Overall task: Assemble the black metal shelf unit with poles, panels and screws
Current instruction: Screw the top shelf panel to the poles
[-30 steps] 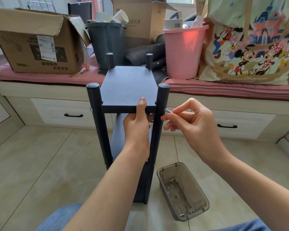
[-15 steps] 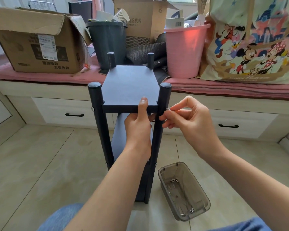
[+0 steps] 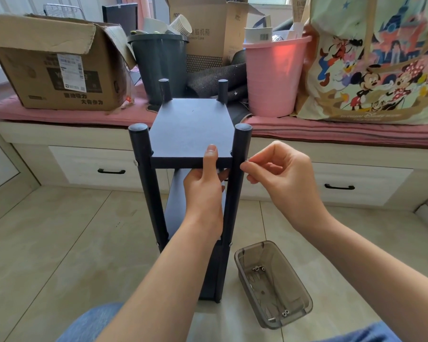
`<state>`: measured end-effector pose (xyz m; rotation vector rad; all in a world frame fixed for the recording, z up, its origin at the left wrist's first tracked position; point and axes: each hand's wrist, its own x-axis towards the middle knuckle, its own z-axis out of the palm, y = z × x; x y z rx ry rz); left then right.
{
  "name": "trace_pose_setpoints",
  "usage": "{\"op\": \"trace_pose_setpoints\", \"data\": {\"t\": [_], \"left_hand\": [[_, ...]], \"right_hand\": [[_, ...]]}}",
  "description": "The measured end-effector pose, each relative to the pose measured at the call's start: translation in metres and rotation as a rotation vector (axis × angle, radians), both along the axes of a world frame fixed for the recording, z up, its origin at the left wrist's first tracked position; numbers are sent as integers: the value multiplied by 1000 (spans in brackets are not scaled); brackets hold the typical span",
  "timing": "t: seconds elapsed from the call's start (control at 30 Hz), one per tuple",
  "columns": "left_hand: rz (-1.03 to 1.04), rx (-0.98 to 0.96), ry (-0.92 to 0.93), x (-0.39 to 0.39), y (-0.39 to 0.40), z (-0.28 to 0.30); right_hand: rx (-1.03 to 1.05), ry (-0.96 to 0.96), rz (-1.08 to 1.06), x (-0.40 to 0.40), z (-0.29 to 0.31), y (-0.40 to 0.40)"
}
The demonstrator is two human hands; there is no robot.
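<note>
The black shelf unit stands upright on the tiled floor, its top panel seated between four black poles. My left hand grips the panel's front edge, thumb on top and fingers underneath. My right hand pinches a small screw against the outer side of the front right pole, level with the panel; the screw itself is almost hidden by the fingertips. The front left pole shows a screw head at the same height. Lower panels are partly hidden behind my left arm.
A smoky plastic tray holding several loose screws lies on the floor to the right of the shelf. Behind stands a drawer bench with a cardboard box, a dark bin, a pink bucket and a cartoon-print bag.
My right hand moved left, bringing the screw up to the side of the front right pole. My left hand kept its grip on the panel edge.
</note>
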<state>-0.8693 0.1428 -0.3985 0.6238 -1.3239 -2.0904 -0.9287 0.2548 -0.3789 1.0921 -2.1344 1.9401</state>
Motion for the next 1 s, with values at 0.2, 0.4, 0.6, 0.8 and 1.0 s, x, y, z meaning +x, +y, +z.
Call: {"op": "trace_pose_setpoints", "data": {"t": [0.2,0.4,0.6,0.8,1.0], "left_hand": [[11,12,-2,-3,-2,-2],[13,-4,0,-4,-4,-5],[8,-19,4,-4,-4,-5],[-9,-13,7,-2,-4,-3],[-13,-14,3,-2,-4,-3]], "right_hand": [[59,89,-42,-2,-3,2],[37,77,-38,-2,1,3],[104,168,-110,0,-1,-1],[118,189,-123,0,0,-1],[56,36,-64,1,4,-3]]}}
